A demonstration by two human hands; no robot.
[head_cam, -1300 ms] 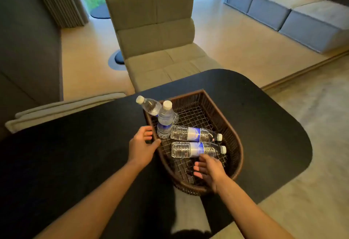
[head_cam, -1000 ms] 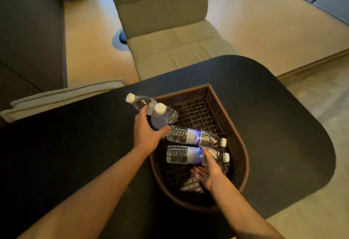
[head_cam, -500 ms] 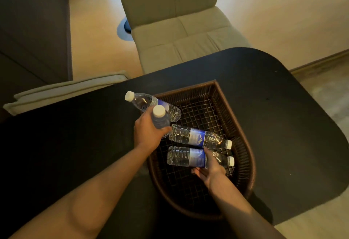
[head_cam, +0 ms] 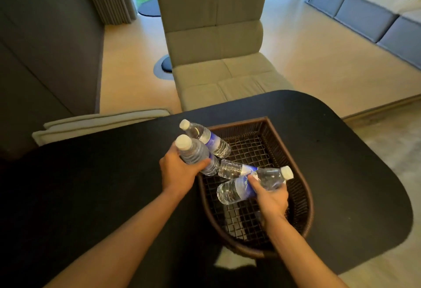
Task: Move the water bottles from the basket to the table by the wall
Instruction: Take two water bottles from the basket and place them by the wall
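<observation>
— Over the basket (head_cam: 293, 151) at lower centre, what are the hands doing?
— Left hand (head_cam: 178, 170) is clasping one bottle (head_cam: 196, 154); right hand (head_cam: 270, 199) is grasping another (head_cam: 239, 191), seemingly lifted. Two more are lying inside.

Left hand (head_cam: 178, 170) wrapped around tilted bottle (head_cam: 196, 153) at wicker basket (head_cam: 303, 187) left rim; right hand (head_cam: 271, 199) grips second bottle (head_cam: 248, 186), cap pointing right; third bottle (head_cam: 206, 138) leans on far-left rim; fourth bottle (head_cam: 232, 169) lies inside; basket on black table (head_cam: 91, 185)
</observation>
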